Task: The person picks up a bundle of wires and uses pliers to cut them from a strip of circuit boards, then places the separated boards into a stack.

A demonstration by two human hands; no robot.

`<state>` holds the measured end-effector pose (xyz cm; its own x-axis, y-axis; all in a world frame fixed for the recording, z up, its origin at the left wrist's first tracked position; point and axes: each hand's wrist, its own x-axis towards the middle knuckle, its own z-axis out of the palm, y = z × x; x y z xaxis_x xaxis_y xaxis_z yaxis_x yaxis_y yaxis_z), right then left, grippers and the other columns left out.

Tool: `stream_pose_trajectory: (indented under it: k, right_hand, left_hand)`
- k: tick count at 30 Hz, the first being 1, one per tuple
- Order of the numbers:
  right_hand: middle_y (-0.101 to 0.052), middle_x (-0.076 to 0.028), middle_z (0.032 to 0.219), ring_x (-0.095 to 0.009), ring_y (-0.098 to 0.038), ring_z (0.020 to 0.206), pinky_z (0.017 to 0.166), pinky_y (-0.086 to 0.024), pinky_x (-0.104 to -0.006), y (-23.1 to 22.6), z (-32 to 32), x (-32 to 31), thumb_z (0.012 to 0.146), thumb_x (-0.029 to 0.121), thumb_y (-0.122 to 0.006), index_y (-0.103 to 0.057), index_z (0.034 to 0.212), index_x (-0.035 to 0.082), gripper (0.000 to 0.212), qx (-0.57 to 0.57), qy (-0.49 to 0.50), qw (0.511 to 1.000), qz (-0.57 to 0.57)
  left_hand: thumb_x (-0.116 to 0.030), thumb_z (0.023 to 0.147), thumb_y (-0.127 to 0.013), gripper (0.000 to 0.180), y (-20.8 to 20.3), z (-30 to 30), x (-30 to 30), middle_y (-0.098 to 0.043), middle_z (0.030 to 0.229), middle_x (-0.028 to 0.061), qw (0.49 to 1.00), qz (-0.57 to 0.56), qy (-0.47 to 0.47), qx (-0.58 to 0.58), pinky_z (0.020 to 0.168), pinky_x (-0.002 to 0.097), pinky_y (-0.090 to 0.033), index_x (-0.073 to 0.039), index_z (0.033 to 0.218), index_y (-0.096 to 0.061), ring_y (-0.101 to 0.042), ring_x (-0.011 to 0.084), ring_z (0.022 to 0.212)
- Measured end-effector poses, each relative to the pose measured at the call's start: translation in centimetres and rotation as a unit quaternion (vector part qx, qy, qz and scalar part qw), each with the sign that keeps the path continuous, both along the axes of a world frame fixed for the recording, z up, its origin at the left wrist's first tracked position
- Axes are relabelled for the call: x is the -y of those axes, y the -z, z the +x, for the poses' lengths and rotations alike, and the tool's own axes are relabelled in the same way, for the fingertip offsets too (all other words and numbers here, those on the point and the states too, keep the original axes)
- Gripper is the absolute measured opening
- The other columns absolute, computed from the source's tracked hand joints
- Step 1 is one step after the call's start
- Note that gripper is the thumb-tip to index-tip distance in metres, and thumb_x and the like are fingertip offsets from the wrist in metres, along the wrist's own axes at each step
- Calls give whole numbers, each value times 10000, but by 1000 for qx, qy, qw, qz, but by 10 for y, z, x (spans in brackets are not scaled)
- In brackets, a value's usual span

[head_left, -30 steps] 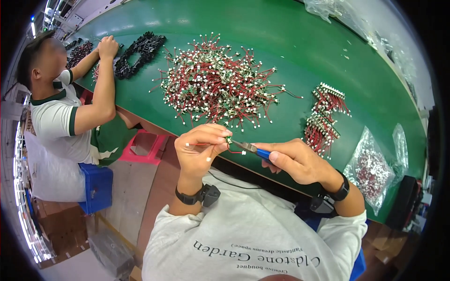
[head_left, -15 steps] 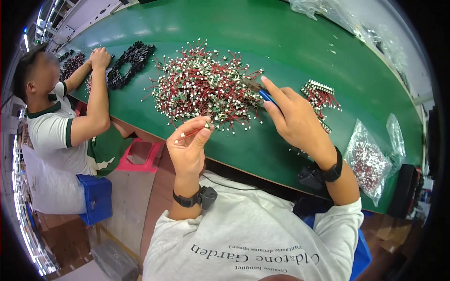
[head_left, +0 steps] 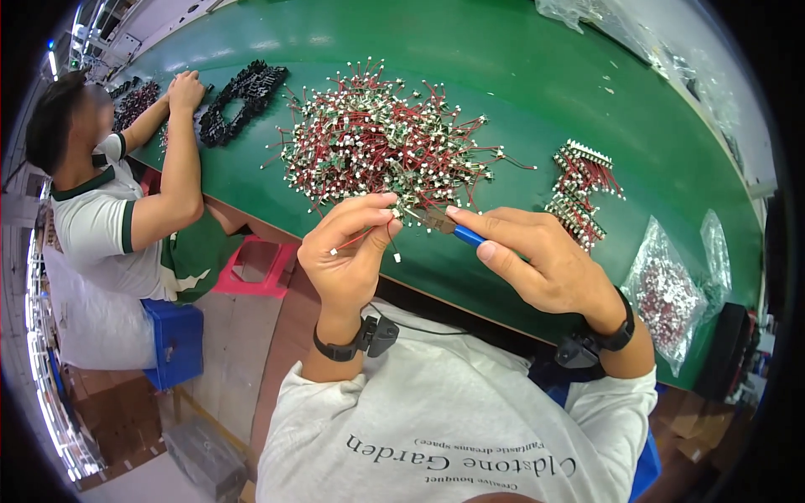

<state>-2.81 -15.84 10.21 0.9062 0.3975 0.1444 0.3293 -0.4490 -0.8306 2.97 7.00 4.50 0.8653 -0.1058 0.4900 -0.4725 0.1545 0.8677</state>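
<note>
My left hand pinches a small board with red wires, whose white plug ends dangle below the fingers. Its board end is mostly hidden by the fingertips. In my right hand is a pair of wire cutters with blue grips, the metal jaws pointing left, close to the left fingertips. Whether the jaws touch the board cannot be made out. Just beyond both hands lies a large heap of small boards with red wires and white connectors, spread on the green tabletop.
Right of the heap lie rows of joined boards with red wires. A clear bag of similar parts and a black box are farther right. At left, a co-worker sits near a pile of black parts. A pink stool stands below.
My right hand has brought the cutters from the heap's right edge down and left to my left hand. The left fingers have shifted around the board, and its wires hang lower.
</note>
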Motion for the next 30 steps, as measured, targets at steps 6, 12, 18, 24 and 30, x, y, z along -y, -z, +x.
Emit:
stream_pose_trajectory:
  k: [6, 12, 18, 24, 30]
  right_hand:
    - [-595, -166, 798, -310, -578, 697, 666, -456, -370, 1, 2, 0, 942, 154, -485, -533, 1320, 35, 400, -12, -10, 1000, -11]
    - [-576, -158, 736, -316, -568, 653, 638, -449, -376, 4, 0, -1, 935, 137, -491, -542, 1311, 35, 393, -21, -8, 1000, 3]
    - [-629, -147, 789, -266, -611, 684, 676, -485, -340, 10, 1, -1, 960, 162, -462, -542, 1313, 33, 384, -47, -8, 998, 35]
    - [-660, -95, 853, -140, -618, 731, 699, -503, -278, 16, 3, -7, 998, 237, -426, -525, 1327, 7, 414, -228, -42, 961, 154]
    - [-656, -100, 890, -152, -609, 725, 678, -494, -299, 8, 12, 2, 976, 265, -472, -526, 1321, 0, 438, -69, 60, 992, 87]
  left_hand:
    - [112, 742, -720, 169, -3, 3, -3, -692, 960, 161, 997, 64, 2, 50, 757, 293, -542, 34, 888, -687, -659, 211, 872]
    - [112, 732, -723, 173, -4, 2, -1, -698, 940, 152, 996, 77, 5, 50, 758, 294, -542, 25, 878, -687, -663, 210, 858]
    - [110, 744, -717, 177, 0, 4, -3, -695, 933, 161, 998, 55, 24, 34, 765, 294, -537, 21, 892, -682, -661, 213, 869]
    - [43, 790, -718, 169, 25, 11, -7, -683, 958, 165, 982, -146, 123, -16, 838, 334, -502, -4, 940, -655, -642, 234, 915]
    - [-31, 828, -725, 172, 26, 17, -12, -672, 959, 134, 976, -185, 52, -106, 765, 297, -525, 30, 971, -650, -644, 180, 850]
